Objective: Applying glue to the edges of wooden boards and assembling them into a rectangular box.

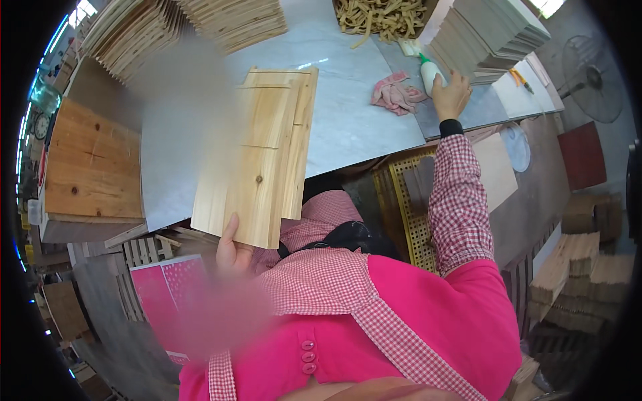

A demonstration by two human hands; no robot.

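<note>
My left hand (233, 250) grips the near edge of some pale wooden boards (263, 167), its thumb on top and its other fingers mostly hidden beneath. The boards overlap in a slanted stack, with grooves across the top ones, and rest partly over the table. Reaching out to the far right, my right hand (453, 95) has its fingers around the lower end of a white squeeze bottle (429, 72) with a green nozzle. Beside the bottle lies a crumpled pink cloth (398, 93). Blurred smears hide part of the boards' left side and some of my left arm.
Stacked wooden slats (231, 23) line the table's (351, 123) far left. A box of yellowish strips (381, 19) and stacked panels (491, 40) stand at the back. Orange-handled pliers (521, 80) lie right, near a fan (592, 77). A large wooden block (93, 160) sits left.
</note>
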